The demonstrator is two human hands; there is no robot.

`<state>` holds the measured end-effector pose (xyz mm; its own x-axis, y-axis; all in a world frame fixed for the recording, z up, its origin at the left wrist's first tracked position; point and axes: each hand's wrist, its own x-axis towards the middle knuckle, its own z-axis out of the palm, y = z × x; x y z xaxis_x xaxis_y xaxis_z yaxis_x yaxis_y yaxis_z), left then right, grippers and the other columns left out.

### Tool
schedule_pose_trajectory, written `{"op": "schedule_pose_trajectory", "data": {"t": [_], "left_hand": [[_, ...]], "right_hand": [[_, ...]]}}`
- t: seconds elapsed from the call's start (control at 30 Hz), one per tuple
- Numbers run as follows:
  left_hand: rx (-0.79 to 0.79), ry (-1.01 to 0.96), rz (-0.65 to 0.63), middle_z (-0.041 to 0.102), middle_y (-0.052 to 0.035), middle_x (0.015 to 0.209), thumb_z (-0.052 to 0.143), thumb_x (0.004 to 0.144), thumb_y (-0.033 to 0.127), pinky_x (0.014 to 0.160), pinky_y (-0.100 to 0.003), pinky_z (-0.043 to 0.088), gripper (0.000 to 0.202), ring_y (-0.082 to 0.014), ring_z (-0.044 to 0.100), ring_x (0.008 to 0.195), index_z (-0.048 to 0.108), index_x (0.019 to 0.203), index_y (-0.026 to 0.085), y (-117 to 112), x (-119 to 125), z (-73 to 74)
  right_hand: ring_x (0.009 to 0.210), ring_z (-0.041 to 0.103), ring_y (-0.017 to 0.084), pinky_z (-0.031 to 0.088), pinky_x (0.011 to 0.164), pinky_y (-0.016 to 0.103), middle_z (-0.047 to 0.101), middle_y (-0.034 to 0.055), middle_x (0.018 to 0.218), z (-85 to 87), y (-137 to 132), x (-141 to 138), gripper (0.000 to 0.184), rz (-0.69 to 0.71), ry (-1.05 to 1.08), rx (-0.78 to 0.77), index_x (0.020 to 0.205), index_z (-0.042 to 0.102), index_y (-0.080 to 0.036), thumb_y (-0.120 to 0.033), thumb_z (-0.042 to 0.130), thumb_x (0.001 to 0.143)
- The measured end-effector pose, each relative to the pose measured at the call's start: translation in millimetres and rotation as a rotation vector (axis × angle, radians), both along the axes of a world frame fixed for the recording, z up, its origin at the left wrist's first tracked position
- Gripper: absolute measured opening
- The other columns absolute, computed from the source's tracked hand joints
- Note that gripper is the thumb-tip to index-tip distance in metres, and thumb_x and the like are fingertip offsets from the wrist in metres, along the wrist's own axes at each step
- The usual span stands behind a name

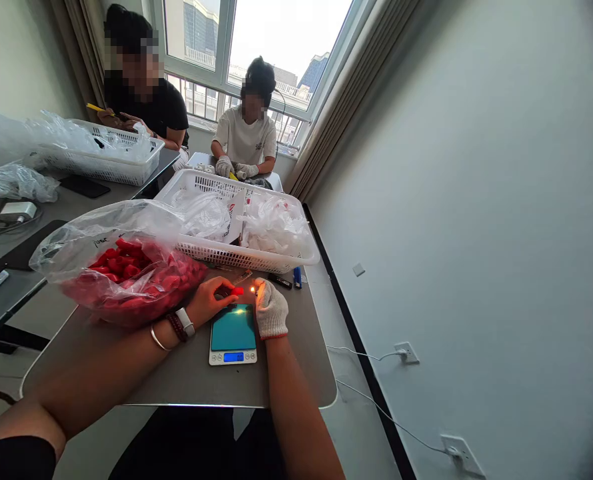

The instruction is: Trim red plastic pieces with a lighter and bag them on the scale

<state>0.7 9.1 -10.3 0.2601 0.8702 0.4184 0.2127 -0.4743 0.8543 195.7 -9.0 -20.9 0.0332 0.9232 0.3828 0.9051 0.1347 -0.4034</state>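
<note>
My bare left hand (pixel 212 298) pinches a small red plastic piece (pixel 237 291) between thumb and fingertips, above the far edge of a digital scale (pixel 233 332). The scale's display reads 0.0. In a white knit glove, my right hand (pixel 270 308) is closed around what looks like a lighter, mostly hidden by the fingers. A small flame (pixel 252 290) burns at its tip, a short gap away from the red piece. Left of my left hand lies a clear plastic bag (pixel 141 283) full of similar red pieces.
Beyond my hands, a white basket (pixel 236 257) holds plastic bags. A black marker (pixel 280 281) and a blue object (pixel 297 277) lie near the table's right side. Two people sit by the window. Another basket (pixel 126 172) and a phone (pixel 85 186) rest on the left table.
</note>
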Motion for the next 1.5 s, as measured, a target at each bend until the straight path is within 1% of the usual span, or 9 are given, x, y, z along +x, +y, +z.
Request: {"op": "schedule_pose_trajectory", "data": {"t": [0.13,0.3,0.5,0.63,0.8,0.93,1.23,1.43,1.5], "left_hand": [[-0.009,-0.006,-0.029,0.067,-0.0028,0.081,0.072,0.076,0.034,0.064,-0.028,0.057,0.02,-0.0177,0.065,0.072,0.065,0.084,0.017,-1.0,0.1,1.1],[-0.015,-0.006,-0.043,0.071,-0.0042,0.085,0.071,0.078,0.034,0.066,-0.028,0.058,0.019,-0.0179,0.067,0.073,0.068,0.089,0.017,-0.7,-1.0,-3.4],[0.026,0.02,-0.048,0.072,-0.0037,0.086,0.072,0.078,0.037,0.066,-0.027,0.058,0.022,-0.0175,0.067,0.075,0.068,0.088,0.018,-1.8,-0.8,0.6],[-0.01,0.006,-0.028,0.071,-0.0034,0.082,0.073,0.076,0.04,0.064,-0.028,0.059,0.025,-0.0174,0.067,0.072,0.068,0.085,0.017,-1.4,-0.9,1.2],[-0.077,-0.04,-0.068,0.072,-0.0047,0.081,0.072,0.077,0.04,0.064,-0.029,0.059,0.028,-0.0181,0.068,0.069,0.068,0.089,0.016,-1.7,-0.5,-1.0],[-0.05,-0.033,-0.069,0.072,-0.0041,0.085,0.073,0.075,0.041,0.068,-0.031,0.059,0.027,-0.0188,0.068,0.074,0.069,0.088,0.018,-2.4,0.2,1.6],[-0.108,-0.033,-0.033,0.071,-0.0043,0.082,0.072,0.077,0.039,0.065,-0.031,0.059,0.025,-0.0192,0.069,0.071,0.069,0.089,0.017,0.5,-1.2,-5.9],[-0.116,-0.05,-0.045,0.07,-0.0042,0.081,0.073,0.076,0.04,0.065,-0.03,0.059,0.026,-0.0189,0.068,0.071,0.067,0.086,0.016,-0.8,-0.4,-2.0],[-0.115,-0.05,-0.039,0.07,-0.0034,0.079,0.072,0.076,0.042,0.064,-0.029,0.058,0.027,-0.0183,0.068,0.07,0.067,0.085,0.017,-0.9,-0.4,-1.2]], "right_hand": [[0.084,0.066,0.015,0.049,0.078,0.023,0.07,0.0049,0.105,2.8,-2.7,-2.9,0.037,0.027,0.012,-0.01,0.118,0.064,-0.02,-0.025,0.038,0.093],[0.081,0.065,0.016,0.047,0.074,0.024,0.071,0.0053,0.097,5.5,-3.1,-3.0,0.036,-0.001,-0.096,-0.054,0.118,0.064,-0.021,-0.031,0.037,0.095],[0.086,0.064,0.017,0.045,0.074,0.023,0.068,0.0079,0.112,5.8,-1.6,-4.2,0.037,-0.033,-0.157,-0.065,0.125,0.059,-0.018,-0.03,0.042,0.095],[0.079,0.065,0.016,0.045,0.071,0.023,0.07,0.0051,0.105,8.8,-3.9,-6.5,0.035,-0.011,-0.15,-0.095,0.122,0.061,-0.02,-0.032,0.046,0.093],[0.078,0.065,0.017,0.045,0.069,0.023,0.071,0.006,0.101,13.1,-4.0,-8.0,0.036,-0.055,-0.155,-0.122,0.121,0.062,-0.021,-0.033,0.041,0.094],[0.081,0.065,0.017,0.045,0.07,0.023,0.069,0.0073,0.106,11.9,-3.5,-8.3,0.037,-0.081,-0.165,-0.087,0.123,0.06,-0.019,-0.03,0.041,0.094],[0.074,0.063,0.016,0.044,0.067,0.022,0.071,0.0066,0.095,9.8,-5.7,-8.9,0.035,-0.086,-0.136,-0.087,0.117,0.064,-0.021,-0.035,0.041,0.094],[0.075,0.064,0.016,0.044,0.068,0.024,0.07,0.0056,0.088,11.0,-6.3,-10.0,0.036,-0.087,-0.151,-0.103,0.119,0.063,-0.02,-0.035,0.041,0.095],[0.074,0.064,0.016,0.044,0.066,0.024,0.07,0.0057,0.091,11.4,-6.8,-9.7,0.036,-0.077,-0.165,-0.107,0.119,0.062,-0.021,-0.035,0.041,0.094]]}}
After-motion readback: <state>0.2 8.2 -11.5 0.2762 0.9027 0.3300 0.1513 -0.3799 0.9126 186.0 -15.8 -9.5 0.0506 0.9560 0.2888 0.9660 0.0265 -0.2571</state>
